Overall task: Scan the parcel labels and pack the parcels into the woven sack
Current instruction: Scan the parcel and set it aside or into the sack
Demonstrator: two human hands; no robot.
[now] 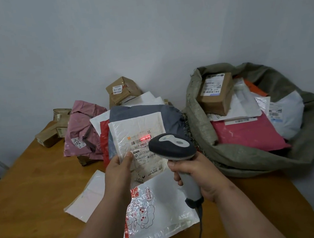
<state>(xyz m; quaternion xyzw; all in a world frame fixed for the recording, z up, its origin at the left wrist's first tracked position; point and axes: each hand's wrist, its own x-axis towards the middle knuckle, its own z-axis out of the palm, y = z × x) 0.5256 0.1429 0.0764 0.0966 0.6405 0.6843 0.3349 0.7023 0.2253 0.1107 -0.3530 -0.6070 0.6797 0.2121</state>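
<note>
My left hand (119, 168) pinches the lower left edge of a white bubble mailer (137, 129) and holds it up tilted, label facing me. My right hand (194, 175) grips the handle of a grey barcode scanner (171, 146), whose red beam lies across the barcode on the mailer's label (143, 139). The green woven sack (201, 125) lies open at the right on the wooden table (34, 199). Inside it are a cardboard box (215, 93), a pink mailer (249, 134) and several white parcels.
Behind the held mailer lies a pile: a mauve bag (81, 130), a grey bag (145, 110), a red bag, a taped box (123, 90) against the wall, small boxes (54, 129) at far left. Two white mailers (158, 211) lie flat near me. The scanner cable hangs at the table's front.
</note>
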